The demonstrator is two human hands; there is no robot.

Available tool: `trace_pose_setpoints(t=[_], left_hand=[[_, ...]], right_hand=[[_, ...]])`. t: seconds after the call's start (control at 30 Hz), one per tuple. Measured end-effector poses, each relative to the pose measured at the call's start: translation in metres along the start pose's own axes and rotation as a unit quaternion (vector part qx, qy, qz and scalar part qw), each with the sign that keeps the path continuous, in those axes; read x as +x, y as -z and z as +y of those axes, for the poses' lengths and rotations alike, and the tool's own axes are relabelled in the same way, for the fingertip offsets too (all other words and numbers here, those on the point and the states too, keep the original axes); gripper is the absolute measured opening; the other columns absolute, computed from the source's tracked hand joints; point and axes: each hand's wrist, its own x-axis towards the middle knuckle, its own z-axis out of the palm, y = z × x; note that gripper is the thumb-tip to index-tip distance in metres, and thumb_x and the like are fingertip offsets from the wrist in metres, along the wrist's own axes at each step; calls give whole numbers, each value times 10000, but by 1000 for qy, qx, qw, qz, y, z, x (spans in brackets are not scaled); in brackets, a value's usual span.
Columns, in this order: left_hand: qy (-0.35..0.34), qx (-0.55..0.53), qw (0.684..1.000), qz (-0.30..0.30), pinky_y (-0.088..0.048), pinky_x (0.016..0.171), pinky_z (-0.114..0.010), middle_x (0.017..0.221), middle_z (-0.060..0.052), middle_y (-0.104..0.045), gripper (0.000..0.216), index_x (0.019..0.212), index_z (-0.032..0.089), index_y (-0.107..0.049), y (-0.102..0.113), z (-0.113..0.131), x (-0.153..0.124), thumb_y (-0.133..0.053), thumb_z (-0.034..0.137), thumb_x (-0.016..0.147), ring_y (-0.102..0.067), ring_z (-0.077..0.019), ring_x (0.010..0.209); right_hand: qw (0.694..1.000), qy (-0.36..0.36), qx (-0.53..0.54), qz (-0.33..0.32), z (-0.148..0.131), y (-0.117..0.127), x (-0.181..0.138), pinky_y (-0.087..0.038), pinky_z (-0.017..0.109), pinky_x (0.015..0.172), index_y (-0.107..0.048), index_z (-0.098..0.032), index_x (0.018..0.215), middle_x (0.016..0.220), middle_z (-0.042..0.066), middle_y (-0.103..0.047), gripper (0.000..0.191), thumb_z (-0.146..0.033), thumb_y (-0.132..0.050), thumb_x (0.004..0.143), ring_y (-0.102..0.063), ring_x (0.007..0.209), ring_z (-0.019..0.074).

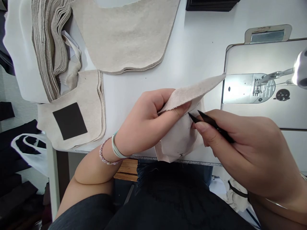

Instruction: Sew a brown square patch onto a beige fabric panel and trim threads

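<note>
My left hand [153, 118] grips a piece of beige cloth [182, 137], its thumb laid along a fold and the fingers partly hidden behind the fabric. One flap of the cloth stands up toward the sewing machine, while the lower part hangs near the table's front edge and carries a small dark mark. In my right hand [242, 147] is a pair of black thread snips [212, 123]. Their two pointed tips are apart and lie close to the seam beside my left thumb. Whether a thread sits between the blades is too small to tell.
The sewing machine [259, 115] is at the right, with its presser foot and needle plate lit. Large beige cut pieces [127, 35] lie at the back. Stacked folded cloth [45, 48] and a black square [70, 121] on beige pieces are at the left. A dark block [211, 4] stands behind.
</note>
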Motion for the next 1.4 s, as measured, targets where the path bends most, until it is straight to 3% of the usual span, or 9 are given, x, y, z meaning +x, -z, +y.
trace_pose_setpoints(t=[0.3,0.57,0.73,1.13,1.4], left_hand=[[12,5,1000,7,-341,468,-196,648,7,-483,253,681,159,-591,1,-1,0,-652,318,868,-415,-74,580],[18,-33,999,-15,-347,449,-180,614,31,-428,234,678,168,-582,3,-2,0,-676,300,847,-374,-51,527],[33,-9,999,-17,-304,399,-186,604,31,-392,238,700,169,-591,2,-1,1,-599,313,889,-346,-52,508],[3,18,999,-36,-325,431,-252,647,2,-497,239,718,194,-593,1,-1,2,-580,343,904,-417,-108,570],[-16,12,998,-56,-299,465,-213,644,16,-451,267,697,165,-544,4,-2,2,-554,299,927,-368,-77,579]], right_hand=[[1000,-1,-11,4,1,0,-2,-280,215,474,-455,-183,691,529,-69,-396,261,-169,-516,944,-318,462,49],[1000,2,1,6,0,-1,0,-294,203,471,-417,-204,694,528,-76,-394,264,-140,-516,930,-315,443,53],[999,-15,27,-11,0,1,0,-291,189,443,-409,-209,682,515,-81,-396,284,-154,-508,942,-327,440,51],[995,-56,68,-41,1,4,0,-306,236,431,-417,-219,667,488,-76,-410,288,-186,-511,936,-348,407,69],[995,-61,69,-46,1,4,3,-293,242,412,-390,-220,647,470,-76,-388,316,-189,-512,937,-333,391,69]])
